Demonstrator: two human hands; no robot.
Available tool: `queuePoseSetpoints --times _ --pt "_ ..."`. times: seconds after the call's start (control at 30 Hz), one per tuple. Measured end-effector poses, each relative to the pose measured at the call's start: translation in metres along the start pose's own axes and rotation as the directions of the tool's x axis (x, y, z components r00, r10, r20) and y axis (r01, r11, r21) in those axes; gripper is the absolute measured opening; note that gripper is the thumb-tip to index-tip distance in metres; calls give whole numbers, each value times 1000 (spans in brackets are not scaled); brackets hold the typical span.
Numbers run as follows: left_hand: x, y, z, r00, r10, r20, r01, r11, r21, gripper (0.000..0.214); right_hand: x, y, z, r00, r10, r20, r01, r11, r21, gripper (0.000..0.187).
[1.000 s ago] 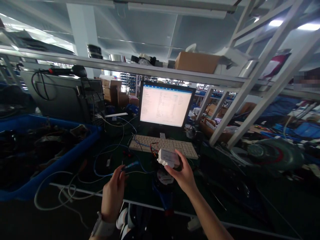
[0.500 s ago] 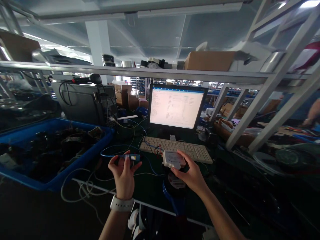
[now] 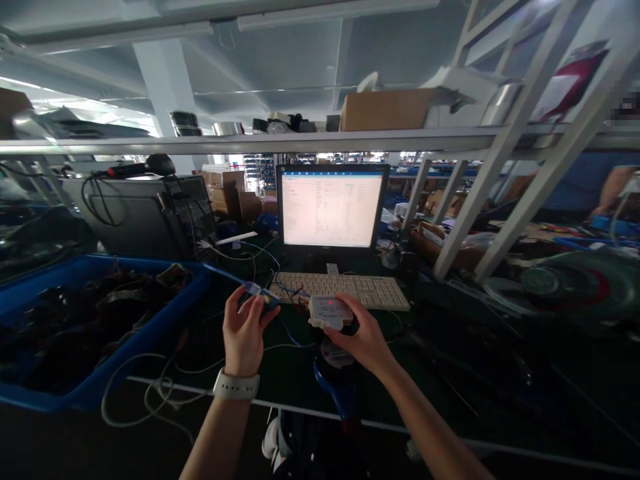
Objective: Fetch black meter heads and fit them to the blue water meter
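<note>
Fingers of the left hand (image 3: pixel 244 333) pinch a blue module (image 3: pixel 271 300); at its three o'clock, the right hand (image 3: pixel 364 337) grasps a box (image 3: pixel 327 311) by its edge, likely so its red light (image 3: pixel 330 303) shows; the keyboard (image 3: pixel 373 291) lies beyond at twelve.

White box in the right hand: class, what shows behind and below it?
Behind the white box is the keyboard; below is a dark round object. The box and right hand hide parts of both.
</note>
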State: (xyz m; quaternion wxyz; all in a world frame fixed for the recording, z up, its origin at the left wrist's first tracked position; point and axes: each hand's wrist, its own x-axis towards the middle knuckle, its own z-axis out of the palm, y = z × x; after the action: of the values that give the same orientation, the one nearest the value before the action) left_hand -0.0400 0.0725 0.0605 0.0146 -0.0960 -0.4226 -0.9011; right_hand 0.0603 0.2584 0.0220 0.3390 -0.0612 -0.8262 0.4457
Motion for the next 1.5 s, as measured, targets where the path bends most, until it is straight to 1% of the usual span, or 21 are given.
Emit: queuePoseSetpoints --times 0.03,0.07,0.1,0.13,0.2,0.23,0.27,0.37,0.47,0.63,0.93,1.1,1.17,1.27,1.33,1.37,1.4,1.47,1.5 --pt "0 0 9 992 10 128 -21 996 85 52 0 -1 0 1000 6 0 -6 1000 -4 62" --pt "0 -1 18 967 20 253 -68 981 182 50 0 -1 0 1000 8 -1 -8 1000 -7 61" --pt "2 -3 26 931 27 365 -137 950 279 46 1 -1 0 1000 9 -2 -9 1000 -8 61" --pt "3 -5 35 891 26 453 -210 909 361 42 1 -2 0 1000 9 -3 -9 1000 -8 61" --pt "9 -11 48 820 2 573 -325 825 462 36 1 -2 0 1000 5 2 -5 1000 -5 61" --pt "12 -14 52 797 -13 604 -355 800 485 35 1 -3 0 1000 2 5 -2 1000 -5 61" --pt "15 -17 55 784 -29 620 -366 785 499 35 1 -3 0 1000 -1 10 1 1000 -5 61" --pt "20 -25 56 778 -48 627 -373 767 522 36 2 -4 0 1000 -10 16 10 1000 -11 62" --pt "20 -28 54 782 -39 621 -384 755 531 36 3 -5 0 1000 -22 5 22 1000 -20 62" --pt "18 -29 55 786 -15 618 -397 753 524 37 3 -6 -1 999 -35 10 35 999 -28 61" --pt "14 -30 54 772 -2 636 -410 763 500 34 3 -3 0 999 -53 3 53 997 -48 62" --pt "9 -32 50 769 41 638 -452 741 497 33 4 -4 0 999 -52 6 53 998 -31 64" --pt "8 -35 47 767 60 639 -470 732 494 33 3 -6 1 998 -55 7 55 998 -13 66" --pt "9 -39 42 762 86 641 -489 725 484 34 -1 -6 -3 998 -34 44 33 999 26 77" --pt "10 -41 40 757 115 643 -515 711 479 35 -2 3 -15 999 -18 38 16 999 46 77" --pt "11 -41 39 754 129 644 -529 701 478 35 -2 12 -26 1000 -12 0 12 999 35 72" --pt "13 -42 38 751 140 645 -539 695 476 35 -1 24 -40 998 -10 -62 8 1000 -18 65" --pt "15 -43 37 751 150 644 -544 692 474 35 -2 53 -80 973 -18 -230 -30 979 -202 54" --pt "15 -44 36 749 150 645 -545 693 471 35 -3 68 -103 951 -40 -307 -76 931 -357 51"
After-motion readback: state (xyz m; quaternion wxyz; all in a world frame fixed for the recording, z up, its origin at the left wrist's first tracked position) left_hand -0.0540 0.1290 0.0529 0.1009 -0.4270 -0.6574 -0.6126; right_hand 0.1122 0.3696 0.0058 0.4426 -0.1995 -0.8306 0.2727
